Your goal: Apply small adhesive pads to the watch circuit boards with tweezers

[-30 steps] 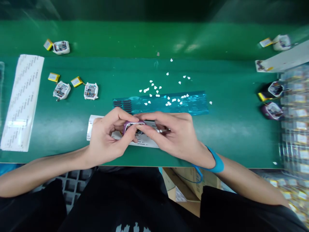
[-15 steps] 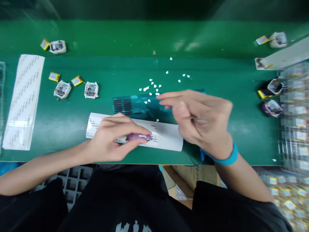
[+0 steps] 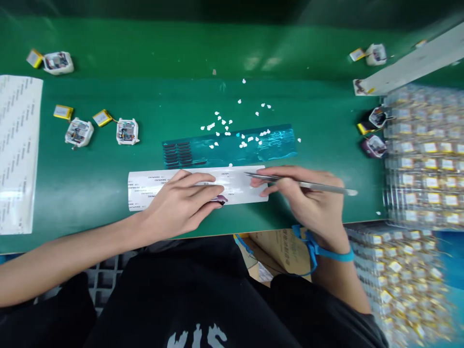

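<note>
My left hand (image 3: 184, 200) rests over a white printed sheet (image 3: 145, 180) and pinches a small purple case (image 3: 219, 198) between thumb and fingers. Metal tweezers (image 3: 319, 187) lie in the grip of my right hand (image 3: 308, 198), their tips pointing left above the sheet's right part. The fingertips of my right hand are at the sheet's right end. Just behind the sheet is a blue film strip (image 3: 217, 150) with dark pieces at its left. Several small white stickers (image 3: 250, 139) are scattered on and behind the strip.
White cases with yellow batteries sit at left (image 3: 79, 132) and back right (image 3: 376, 54). A black case and a purple case (image 3: 374, 146) stand near stacked clear trays (image 3: 427, 159). Another printed sheet (image 3: 18, 154) lies far left. A blue wrist strap (image 3: 333, 253) circles my right wrist.
My left hand has lowered the purple case toward the sheet. The tweezers have swung into a flat, leftward position as my right hand moved down and uncovered the strip's right part. The view has shifted.
</note>
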### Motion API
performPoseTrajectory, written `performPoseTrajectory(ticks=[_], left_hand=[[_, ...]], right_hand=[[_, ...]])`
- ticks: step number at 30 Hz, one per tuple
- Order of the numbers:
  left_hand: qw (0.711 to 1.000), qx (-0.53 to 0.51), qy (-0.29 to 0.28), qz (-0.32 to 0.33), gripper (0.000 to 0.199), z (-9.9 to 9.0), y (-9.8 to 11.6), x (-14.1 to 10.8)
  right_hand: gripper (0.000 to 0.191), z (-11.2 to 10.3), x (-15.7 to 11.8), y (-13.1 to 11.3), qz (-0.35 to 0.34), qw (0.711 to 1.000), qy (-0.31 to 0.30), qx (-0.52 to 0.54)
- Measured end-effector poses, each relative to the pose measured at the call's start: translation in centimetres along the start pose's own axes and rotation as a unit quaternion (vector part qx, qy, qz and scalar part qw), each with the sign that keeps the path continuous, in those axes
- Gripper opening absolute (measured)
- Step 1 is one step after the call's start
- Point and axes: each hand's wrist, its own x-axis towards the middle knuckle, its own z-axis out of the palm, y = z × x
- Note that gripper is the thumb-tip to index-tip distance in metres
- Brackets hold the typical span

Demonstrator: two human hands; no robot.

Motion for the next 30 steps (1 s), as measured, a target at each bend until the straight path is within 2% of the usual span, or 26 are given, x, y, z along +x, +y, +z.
performPoseTrajectory(ticks=[2, 6, 13, 19, 23, 27, 30], left_hand=[[1.0, 0.004, 0.002, 0.004, 0.016, 0.0, 0.1, 0.0], [1.0, -0.007, -0.003, 0.002, 0.013, -0.1, 0.3, 0.0], [0.999, -0.023, -0.025, -0.023, 0.011, -0.2, 0.1, 0.1], [0.998, -0.029, -0.026, -0.041, 0.015, -0.2, 0.3, 0.2], [0.996, -0.056, -0.018, -0.071, 0.017, 0.0, 0.2, 0.1], [0.992, -0.088, -0.01, -0.088, 0.017, 0.1, 0.3, 0.1], [0.981, -0.157, 0.044, -0.108, 0.013, -0.6, 0.8, 0.3]], right_hand=[[0.019, 0.2, 0.0, 0.3, 0.05, 0.998, -0.021, 0.014], [0.028, 0.7, 0.6, 0.7, 0.107, 0.99, -0.047, 0.076], [0.029, 1.5, 0.7, 0.3, 0.129, 0.989, -0.028, 0.061], [0.031, 0.8, 1.2, -0.3, 0.127, 0.987, -0.083, 0.051], [0.035, 0.2, 1.6, -0.3, 0.145, 0.98, -0.111, 0.083], [0.035, 0.4, 2.1, 0.0, 0.121, 0.977, -0.08, 0.153], [0.027, 0.7, 2.9, -0.9, 0.047, 0.985, -0.014, 0.167]])
